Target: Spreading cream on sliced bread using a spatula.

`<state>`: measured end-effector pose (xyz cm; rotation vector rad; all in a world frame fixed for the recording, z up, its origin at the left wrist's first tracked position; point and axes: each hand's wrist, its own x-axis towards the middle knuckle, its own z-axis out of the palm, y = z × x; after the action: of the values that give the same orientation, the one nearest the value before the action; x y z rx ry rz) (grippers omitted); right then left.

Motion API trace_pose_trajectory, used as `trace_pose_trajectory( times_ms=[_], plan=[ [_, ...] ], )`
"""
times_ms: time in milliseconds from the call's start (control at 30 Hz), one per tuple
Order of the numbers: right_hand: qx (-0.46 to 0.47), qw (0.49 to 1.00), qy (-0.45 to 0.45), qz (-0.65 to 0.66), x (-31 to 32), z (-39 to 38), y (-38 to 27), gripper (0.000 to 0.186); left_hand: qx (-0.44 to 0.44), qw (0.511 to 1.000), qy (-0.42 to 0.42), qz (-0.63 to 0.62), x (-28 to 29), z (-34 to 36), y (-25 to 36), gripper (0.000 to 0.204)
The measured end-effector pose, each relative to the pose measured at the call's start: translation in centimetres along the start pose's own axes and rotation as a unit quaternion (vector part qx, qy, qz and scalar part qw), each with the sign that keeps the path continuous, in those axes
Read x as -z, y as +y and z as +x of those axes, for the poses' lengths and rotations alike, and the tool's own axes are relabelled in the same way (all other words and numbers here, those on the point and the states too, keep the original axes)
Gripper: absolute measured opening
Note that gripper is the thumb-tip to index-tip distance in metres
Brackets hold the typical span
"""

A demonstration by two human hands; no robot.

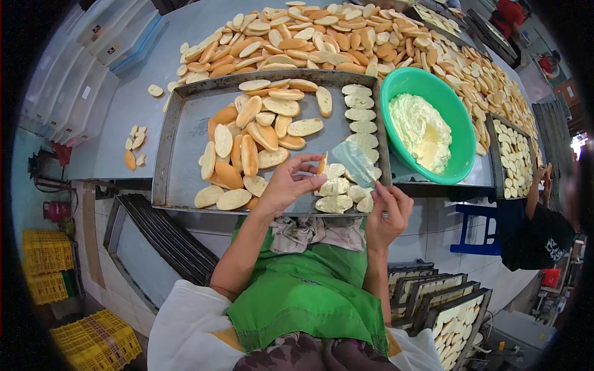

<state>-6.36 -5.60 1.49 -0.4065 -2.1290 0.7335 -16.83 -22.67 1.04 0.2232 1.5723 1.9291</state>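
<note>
My left hand [292, 184] pinches a small bread slice [322, 163] on edge over the right part of a metal tray [185, 154]. Between the thumb and fingers of my right hand [388, 213] is a pale bluish, flat spreader [354, 162], blurred, its blade close to the slice. Below both hands, cream-coated bread slices [334, 187] lie in rows along the tray's right side. Uncoated bread slices [249, 156] are heaped in the tray's middle, some cut face up, some crust up. Right of the tray stands a green bowl [461, 172] of pale yellow cream [421, 133].
A large pile of bread slices [346, 37] covers the table's far side. Clear plastic boxes [86, 93] stand at the left. Stacked trays [161, 241] lean below the table; filled trays [455, 321] stand lower right. Another person [538, 235] works at the right near a blue stool [476, 230].
</note>
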Motion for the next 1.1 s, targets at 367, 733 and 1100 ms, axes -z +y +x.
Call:
trace_pose_trajectory(
  times_ms=[367,733,1100],
  plan=[
    [-0.058,0.997,0.030,-0.030,1.5,0.4,2.2,0.028,-0.037,0.985,0.011,0.167,1.6,3.3,-0.3,0.036],
    [-0.134,0.989,0.057,-0.005,4.0,-0.6,3.5,0.028,-0.130,0.795,-0.175,0.566,1.7,14.0,-1.5,0.018],
    [-0.035,0.977,-0.019,-0.208,9.7,8.7,8.6,0.015,-0.269,0.666,0.021,0.696,6.5,14.7,0.0,0.029]
  ],
)
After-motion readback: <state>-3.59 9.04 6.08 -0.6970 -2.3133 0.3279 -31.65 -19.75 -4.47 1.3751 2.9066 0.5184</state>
